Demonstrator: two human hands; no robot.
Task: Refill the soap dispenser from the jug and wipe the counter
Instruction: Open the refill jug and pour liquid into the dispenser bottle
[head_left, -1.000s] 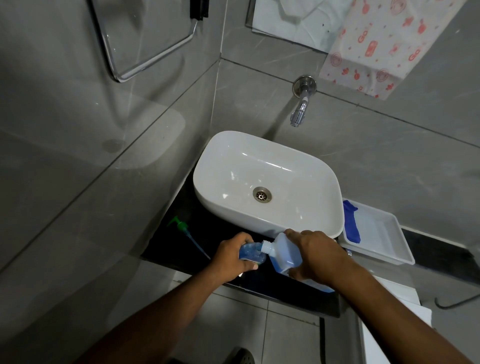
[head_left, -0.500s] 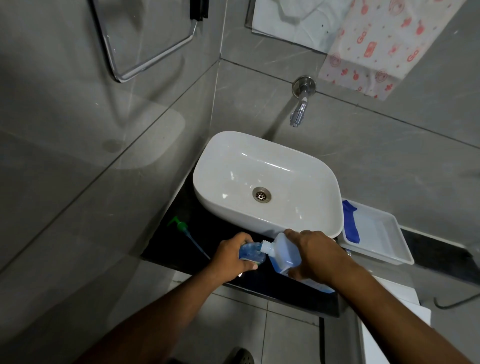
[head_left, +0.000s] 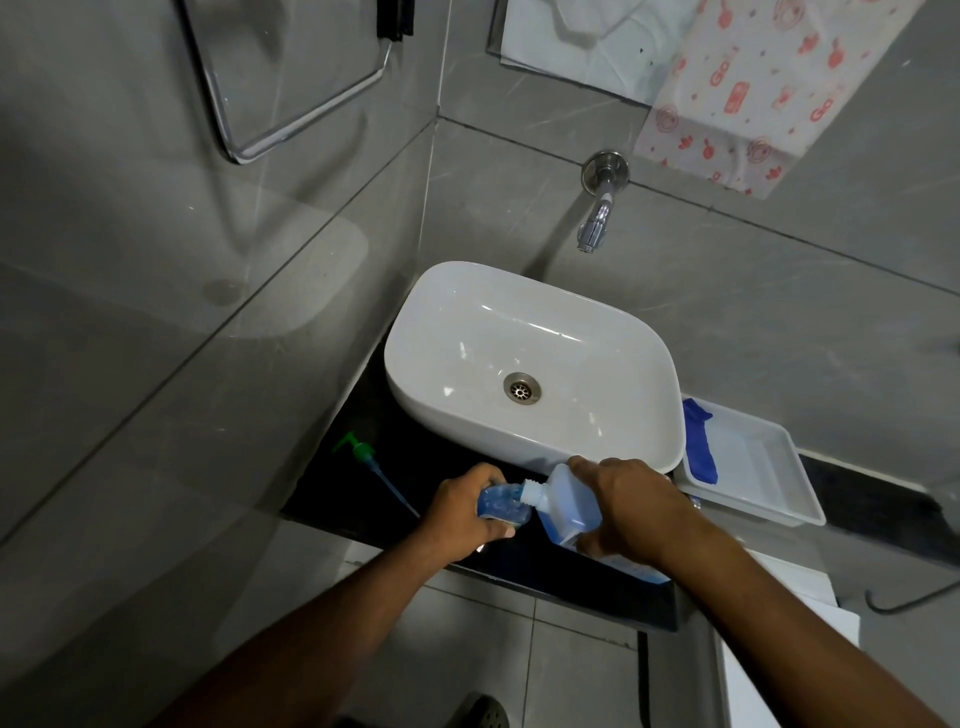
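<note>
Nearest the camera, both forearms reach forward over the front edge of the dark desk (head_left: 363, 499). The left hand (head_left: 465, 506) is wrapped round the soap dispenser (head_left: 501, 504), a small clear bottle of blue liquid standing on the desk with its mouth up. The right hand (head_left: 631, 506) grips the jug (head_left: 563, 501), which is tipped over: its long axis runs from lower right to upper left, and its white threaded neck points left and meets the dispenser's mouth. No label can be read on either. Left of the hands, the green pump head (head_left: 358, 448) lies on the desk with its tube trailing toward the left hand. Behind the hands sits the white basin (head_left: 597, 452); to its right a white tray (head_left: 753, 499) holds a blue cloth (head_left: 698, 441). Farther back, a chrome tap (head_left: 597, 218) juts from the grey wall, and a white sheet (head_left: 753, 93) with red prints hangs above, its lettering reading roughly "Go".
</note>
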